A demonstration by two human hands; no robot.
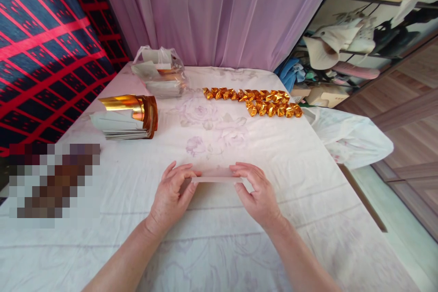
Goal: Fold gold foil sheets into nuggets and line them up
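Note:
Between my two hands is a pale sheet of paper [216, 179], folded over so that a narrow strip faces me. My left hand [173, 194] pinches its left end between thumb and fingers. At the other end, the thumb and fingers of my right hand [259, 196] grip it in the same way. Farther left lies a bent stack of gold foil paper sheets [128, 123] with white backs. Rows of small folded gold foil pieces [273, 108] stand toward the back right of the table.
The table has a pale floral cloth [219, 246]. A clear plastic bag [160, 73] of papers sits at the back left. By the right edge hangs a white plastic bag [356, 137], with cluttered shelves [356, 50] beyond. A blurred patch [58, 182] covers something on the left.

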